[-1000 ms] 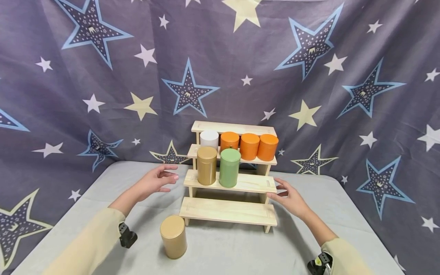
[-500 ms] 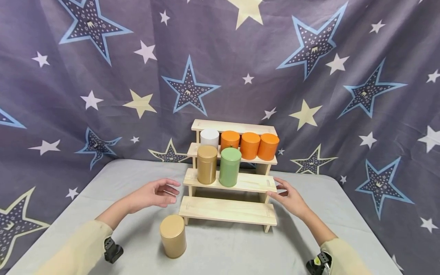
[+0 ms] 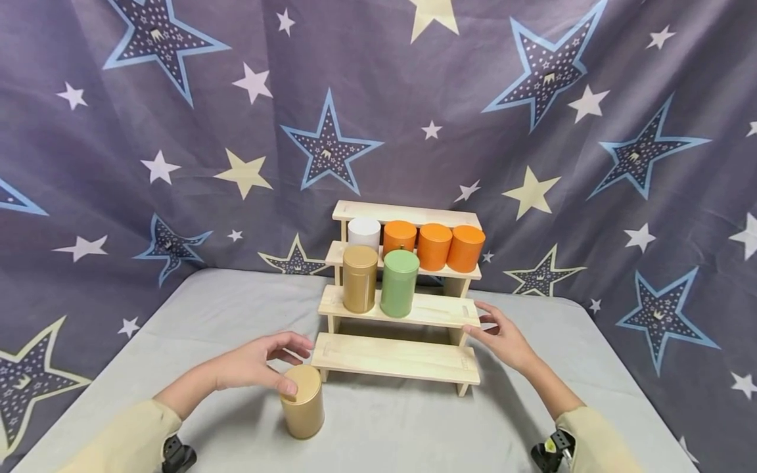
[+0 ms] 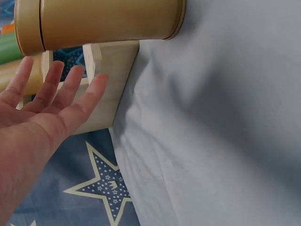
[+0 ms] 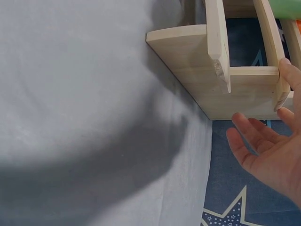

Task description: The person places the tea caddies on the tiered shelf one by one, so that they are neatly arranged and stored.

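In the head view, my left hand (image 3: 263, 361) reaches over a gold tin (image 3: 306, 407) standing on the grey cloth. Its thumb overlaps the lid, and the fingers spread beyond the tin's far side. The left wrist view shows these fingers (image 4: 70, 89) nearly straight, close to the tin (image 4: 103, 21). At the right end of a stepped wooden shelf (image 3: 396, 358), my right hand (image 3: 503, 338) holds the second tier from the bottom, thumb at the front corner and index finger at the back. Its other fingers (image 5: 254, 134) extend loosely beside the shelf's side panel.
On the second tier stand another gold tin (image 3: 359, 279) and a green tin (image 3: 399, 284). Behind them, a white tin (image 3: 363, 233) and several orange tins (image 3: 434, 247) line the third tier. A star-patterned curtain (image 3: 390, 157) hangs behind the cloth-covered table (image 3: 378, 433).
My left hand has come down toward me from beside the shelf to the gold tin on the cloth. The right hand stays at the shelf's end. The head view has shifted slightly.
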Demonstrator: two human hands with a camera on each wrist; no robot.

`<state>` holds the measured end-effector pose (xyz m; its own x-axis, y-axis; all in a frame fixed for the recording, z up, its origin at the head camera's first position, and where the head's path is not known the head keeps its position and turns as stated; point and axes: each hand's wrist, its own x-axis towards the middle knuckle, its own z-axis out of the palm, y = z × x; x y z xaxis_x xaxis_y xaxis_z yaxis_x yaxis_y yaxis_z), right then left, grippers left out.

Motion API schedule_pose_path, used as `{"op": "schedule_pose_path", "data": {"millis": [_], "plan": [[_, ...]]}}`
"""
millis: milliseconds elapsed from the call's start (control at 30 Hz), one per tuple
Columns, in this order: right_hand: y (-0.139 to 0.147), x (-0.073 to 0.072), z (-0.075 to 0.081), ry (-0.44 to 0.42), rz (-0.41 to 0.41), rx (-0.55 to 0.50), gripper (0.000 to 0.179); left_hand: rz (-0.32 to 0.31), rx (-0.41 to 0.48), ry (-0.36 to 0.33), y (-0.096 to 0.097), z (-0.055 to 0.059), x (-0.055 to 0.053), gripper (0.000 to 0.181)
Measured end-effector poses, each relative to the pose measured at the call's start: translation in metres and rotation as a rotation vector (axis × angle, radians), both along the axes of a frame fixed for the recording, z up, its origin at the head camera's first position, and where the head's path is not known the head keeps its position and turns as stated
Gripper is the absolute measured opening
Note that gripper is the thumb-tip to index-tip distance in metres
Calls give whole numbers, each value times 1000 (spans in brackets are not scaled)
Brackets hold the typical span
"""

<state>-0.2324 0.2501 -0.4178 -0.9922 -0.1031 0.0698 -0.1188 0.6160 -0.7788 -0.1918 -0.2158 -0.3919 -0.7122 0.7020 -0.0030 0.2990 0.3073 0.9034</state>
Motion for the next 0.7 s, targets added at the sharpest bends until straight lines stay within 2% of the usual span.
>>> {"op": "schedule_pose_path", "data": {"millis": [367, 700], "plan": [[0, 0, 1, -6, 3, 14, 69, -23, 24, 5, 5, -2, 13, 66], [0, 1, 0, -5, -2, 22, 69, -31, 0, 33, 10, -6, 20, 69]]}}
